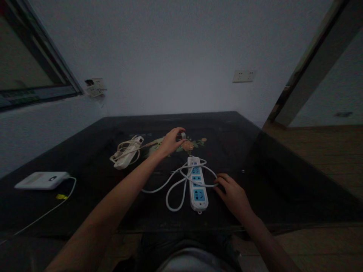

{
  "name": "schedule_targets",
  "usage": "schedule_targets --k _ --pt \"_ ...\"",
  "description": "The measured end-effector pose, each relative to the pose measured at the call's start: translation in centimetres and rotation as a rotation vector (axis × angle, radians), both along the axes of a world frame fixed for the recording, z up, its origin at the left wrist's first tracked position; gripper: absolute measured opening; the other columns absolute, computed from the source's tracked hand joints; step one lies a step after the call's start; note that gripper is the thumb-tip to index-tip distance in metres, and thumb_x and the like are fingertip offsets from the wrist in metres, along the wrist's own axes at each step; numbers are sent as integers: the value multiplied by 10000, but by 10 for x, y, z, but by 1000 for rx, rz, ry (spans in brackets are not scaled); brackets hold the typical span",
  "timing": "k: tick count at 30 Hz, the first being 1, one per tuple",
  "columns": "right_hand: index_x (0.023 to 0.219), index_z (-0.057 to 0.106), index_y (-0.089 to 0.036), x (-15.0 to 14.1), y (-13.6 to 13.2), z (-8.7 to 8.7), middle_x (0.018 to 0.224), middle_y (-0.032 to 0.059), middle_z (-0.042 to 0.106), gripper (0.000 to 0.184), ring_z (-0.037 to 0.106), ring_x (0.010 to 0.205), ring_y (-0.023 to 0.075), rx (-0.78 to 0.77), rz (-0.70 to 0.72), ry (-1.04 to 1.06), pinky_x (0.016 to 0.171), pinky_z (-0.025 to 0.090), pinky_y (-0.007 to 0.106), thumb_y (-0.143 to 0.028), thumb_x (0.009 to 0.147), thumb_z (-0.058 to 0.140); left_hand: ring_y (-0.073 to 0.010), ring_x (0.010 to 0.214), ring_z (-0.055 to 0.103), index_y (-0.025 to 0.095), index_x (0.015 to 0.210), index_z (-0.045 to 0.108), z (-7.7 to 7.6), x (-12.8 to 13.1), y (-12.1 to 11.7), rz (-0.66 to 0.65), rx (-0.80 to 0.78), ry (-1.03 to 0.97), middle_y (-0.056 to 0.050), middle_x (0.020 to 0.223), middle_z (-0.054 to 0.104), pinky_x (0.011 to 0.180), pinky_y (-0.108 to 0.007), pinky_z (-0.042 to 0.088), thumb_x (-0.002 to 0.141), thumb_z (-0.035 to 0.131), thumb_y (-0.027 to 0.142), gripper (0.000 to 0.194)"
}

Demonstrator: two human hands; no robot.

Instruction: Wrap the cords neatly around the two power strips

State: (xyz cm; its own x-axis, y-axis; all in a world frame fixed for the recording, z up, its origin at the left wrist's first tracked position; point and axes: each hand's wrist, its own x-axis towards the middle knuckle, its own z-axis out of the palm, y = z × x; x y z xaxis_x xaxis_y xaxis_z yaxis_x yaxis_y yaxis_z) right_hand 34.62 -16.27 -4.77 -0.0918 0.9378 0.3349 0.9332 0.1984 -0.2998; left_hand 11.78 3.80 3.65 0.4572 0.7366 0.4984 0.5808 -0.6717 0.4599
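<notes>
A white power strip point(199, 198) with blue socket faces lies lengthwise in front of me on the dark table. Its white cord point(175, 209) loops over and beside it. My right hand point(231, 192) pinches the right side of a cord loop between thumb and fingers. Farther back, my left hand point(171, 141) curls its thumb and fingers around a small pale plug point(183, 135), held above a printed flower pattern. Part of the cord is hidden behind my left forearm.
Left of my forearm lies a second white power strip point(124, 161) with its cream cord bundled around it. A white power bank point(42, 180) with a cable and a yellow scrap point(61, 197) sit at the left. Wall sockets point(244, 76) are above the dark table point(227, 128).
</notes>
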Motion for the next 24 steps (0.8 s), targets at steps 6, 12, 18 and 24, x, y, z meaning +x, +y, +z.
schedule_targets --k 6,12,18,24 --pt "913 625 -199 0 -1 -2 1128 80 633 106 641 992 232 30 -5 51 795 544 352 -148 845 562 -208 927 637 230 1076 572 -46 55 41 80 -108 99 -62 1036 660 821 -330 502 783 650 217 303" --pt "913 626 -189 0 -1 -1 1133 90 622 90 633 999 239 26 5 78 808 548 374 -150 851 574 -207 877 646 211 1095 556 -70 74 45 65 -187 203 -54 951 676 766 -309 500 760 678 213 357" --pt "930 633 -192 1 -1 -5 1147 101 616 117 621 1026 249 69 22 98 844 546 402 -135 839 586 -211 1069 582 155 1213 494 -42 56 21 -10 -130 233 -117 1144 617 884 -317 450 862 545 230 362" --pt "973 653 -196 -11 -7 0 1183 109 616 207 569 1127 250 189 130 128 909 521 415 -103 853 513 -199 873 616 186 856 634 -17 29 -38 -204 -155 406 -43 931 667 777 -285 457 778 669 390 222"
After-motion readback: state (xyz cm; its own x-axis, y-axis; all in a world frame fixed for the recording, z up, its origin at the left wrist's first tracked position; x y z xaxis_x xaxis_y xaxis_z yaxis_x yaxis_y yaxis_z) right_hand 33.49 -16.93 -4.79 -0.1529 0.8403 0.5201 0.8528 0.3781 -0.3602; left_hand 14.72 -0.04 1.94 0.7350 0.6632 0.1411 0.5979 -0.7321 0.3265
